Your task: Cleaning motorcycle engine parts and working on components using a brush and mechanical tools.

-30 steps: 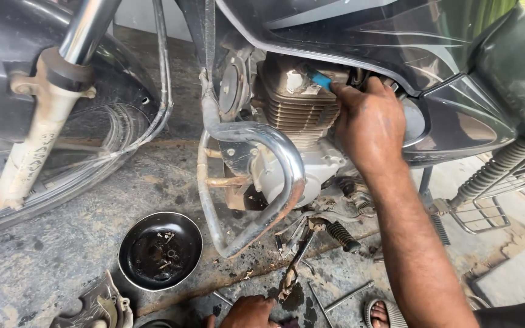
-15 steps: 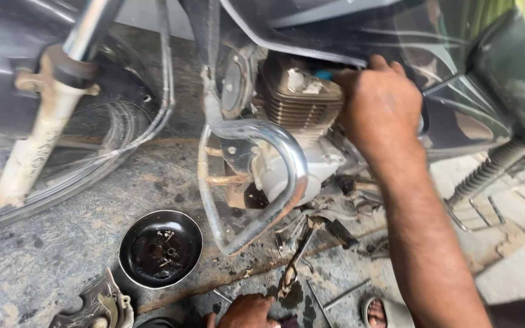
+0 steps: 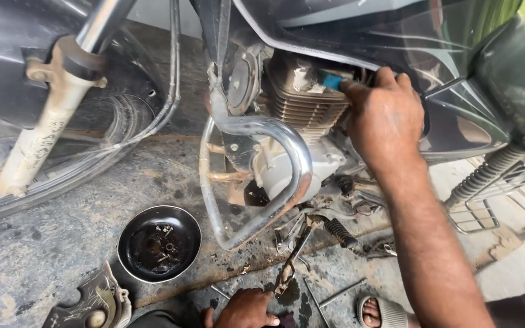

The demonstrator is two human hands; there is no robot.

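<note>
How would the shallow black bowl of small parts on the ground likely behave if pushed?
The black bowl looks like stiff metal, so it would probably slide rather than flex. Wide and shallow, it seems unlikely to tip. The loose small parts inside would likely rattle and shift.

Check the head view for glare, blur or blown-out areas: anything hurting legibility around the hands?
Head view: soft daylight, engine and right hand sharp; glare streaks on the tank panel; top-right corner blown out; left hand cropped at the bottom edge; dark bowl readable.
</note>
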